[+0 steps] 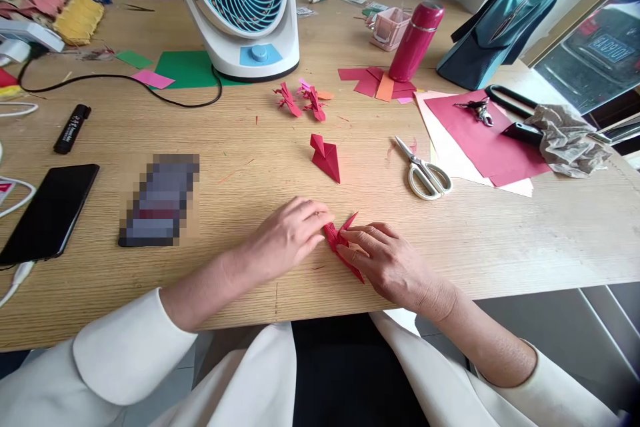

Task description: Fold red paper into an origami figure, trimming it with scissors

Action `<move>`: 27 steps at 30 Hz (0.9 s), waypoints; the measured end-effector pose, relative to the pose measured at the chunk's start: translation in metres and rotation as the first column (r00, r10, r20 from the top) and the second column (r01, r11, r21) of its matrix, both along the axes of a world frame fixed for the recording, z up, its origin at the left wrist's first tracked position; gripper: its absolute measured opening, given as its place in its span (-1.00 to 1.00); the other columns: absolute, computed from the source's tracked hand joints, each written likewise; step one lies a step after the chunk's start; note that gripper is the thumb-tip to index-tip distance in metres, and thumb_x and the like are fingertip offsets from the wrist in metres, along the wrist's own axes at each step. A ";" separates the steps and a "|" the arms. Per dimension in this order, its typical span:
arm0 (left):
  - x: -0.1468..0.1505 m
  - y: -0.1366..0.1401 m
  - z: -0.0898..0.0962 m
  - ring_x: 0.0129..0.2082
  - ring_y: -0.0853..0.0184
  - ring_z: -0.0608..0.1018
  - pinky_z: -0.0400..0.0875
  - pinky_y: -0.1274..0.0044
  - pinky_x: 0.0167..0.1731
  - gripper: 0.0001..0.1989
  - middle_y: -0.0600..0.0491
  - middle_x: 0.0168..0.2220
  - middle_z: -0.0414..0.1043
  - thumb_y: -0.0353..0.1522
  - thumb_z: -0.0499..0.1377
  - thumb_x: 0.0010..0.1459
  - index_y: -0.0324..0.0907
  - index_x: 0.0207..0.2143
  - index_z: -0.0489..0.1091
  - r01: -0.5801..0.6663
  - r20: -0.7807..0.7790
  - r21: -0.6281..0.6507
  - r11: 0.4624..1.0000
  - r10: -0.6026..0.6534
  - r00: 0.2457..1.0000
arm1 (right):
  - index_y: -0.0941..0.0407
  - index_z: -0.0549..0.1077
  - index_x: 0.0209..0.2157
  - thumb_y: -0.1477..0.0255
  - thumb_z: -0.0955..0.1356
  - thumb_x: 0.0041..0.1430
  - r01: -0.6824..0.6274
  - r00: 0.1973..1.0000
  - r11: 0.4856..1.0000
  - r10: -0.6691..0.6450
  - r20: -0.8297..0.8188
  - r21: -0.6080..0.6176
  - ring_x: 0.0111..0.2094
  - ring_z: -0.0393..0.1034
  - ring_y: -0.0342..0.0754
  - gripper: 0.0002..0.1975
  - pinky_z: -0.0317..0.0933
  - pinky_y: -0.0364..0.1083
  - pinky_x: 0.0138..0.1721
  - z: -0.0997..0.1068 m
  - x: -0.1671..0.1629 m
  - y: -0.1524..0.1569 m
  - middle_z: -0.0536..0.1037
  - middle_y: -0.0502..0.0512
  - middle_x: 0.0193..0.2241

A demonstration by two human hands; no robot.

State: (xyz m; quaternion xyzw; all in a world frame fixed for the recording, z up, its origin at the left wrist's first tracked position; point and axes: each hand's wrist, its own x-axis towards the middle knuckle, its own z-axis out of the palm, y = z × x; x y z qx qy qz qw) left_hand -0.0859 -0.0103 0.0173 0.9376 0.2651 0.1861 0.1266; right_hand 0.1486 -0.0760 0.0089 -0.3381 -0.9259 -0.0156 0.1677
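A folded red paper piece point(332, 235) with pointed ends lies near the front of the table, between both hands. My left hand point(287, 235) is closed, its fingertips at the paper's upper left end. From the right, my right hand point(393, 263) presses bent fingers and thumb onto the paper's middle and covers part of it. Just beyond sits another red folded paper shape point(327, 159). Farther back are two small red folded paper figures point(287, 100). White-handled scissors point(425, 177) lie to the right, blades slightly apart.
A white fan point(250, 50) stands at the back. Toward the right are a pink bottle point(416, 43), red paper sheets point(480, 137), large black-handled scissors point(515, 130) and a teal bag point(493, 40). On the left lie a black phone point(50, 213), a blurred-out device point(160, 200) and a marker point(73, 129).
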 end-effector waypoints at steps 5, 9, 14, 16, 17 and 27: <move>0.011 0.031 0.006 -0.14 0.25 0.47 0.32 0.38 -0.06 -0.99 0.02 -0.23 0.44 -0.42 0.25 0.18 -0.17 -0.32 0.47 -0.031 -0.146 -0.190 0.981 0.003 0.989 | 0.23 0.46 0.05 0.57 0.22 0.37 -0.042 0.999 0.999 0.042 0.018 -0.027 -0.05 0.41 0.07 -0.69 0.27 0.09 -0.01 0.003 0.006 0.006 0.52 0.28 0.03; 0.022 0.041 0.013 -0.18 0.26 0.47 0.25 0.40 -0.12 -0.89 0.07 -0.28 0.43 -0.35 0.26 0.13 -0.16 -0.43 0.43 -0.049 -0.266 -0.287 0.957 -0.030 0.964 | 0.19 0.42 0.13 0.54 0.21 0.39 -0.091 0.994 0.994 0.095 0.051 -0.067 0.03 0.38 0.09 -0.66 0.24 0.11 0.05 0.002 0.014 0.013 0.49 0.24 0.10; 0.038 0.048 0.026 -0.33 0.33 0.47 0.16 0.43 -0.23 -0.89 0.14 -0.39 0.47 -0.37 0.25 0.05 -0.15 -0.51 0.43 -0.151 -0.440 -0.375 0.915 -0.032 0.898 | 0.18 0.35 0.21 0.53 0.18 0.41 -0.129 0.990 0.978 0.136 0.037 -0.162 0.14 0.31 0.11 -0.61 0.22 0.13 0.10 0.000 0.019 0.018 0.43 0.27 0.17; 0.045 0.050 0.030 -0.40 0.36 0.45 0.14 0.43 -0.26 -0.88 0.15 -0.43 0.47 -0.35 0.26 0.03 -0.16 -0.53 0.43 -0.194 -0.499 -0.393 0.899 -0.031 0.866 | 0.16 0.35 0.21 0.52 0.17 0.42 -0.133 0.990 0.975 0.139 0.022 -0.179 0.15 0.30 0.12 -0.60 0.22 0.14 0.11 0.000 0.019 0.018 0.42 0.26 0.18; 0.047 0.051 0.031 -0.43 0.37 0.44 0.14 0.44 -0.27 -0.87 0.16 -0.44 0.48 -0.34 0.27 0.02 -0.16 -0.54 0.43 -0.215 -0.522 -0.399 0.892 -0.028 0.853 | 0.16 0.35 0.21 0.52 0.17 0.42 -0.134 0.990 0.974 0.139 0.015 -0.182 0.15 0.31 0.12 -0.60 0.23 0.14 0.10 -0.001 0.019 0.018 0.43 0.26 0.17; 0.041 0.045 0.021 -0.33 0.31 0.48 0.11 0.37 -0.17 -0.77 0.15 -0.48 0.51 -0.28 0.33 0.01 -0.18 -0.58 0.41 -0.220 -0.432 -0.379 0.899 0.038 0.901 | 0.18 0.37 0.18 0.52 0.21 0.41 -0.131 0.991 0.977 0.131 -0.014 -0.168 0.13 0.34 0.11 -0.63 0.27 0.14 0.08 -0.004 0.017 0.018 0.48 0.29 0.10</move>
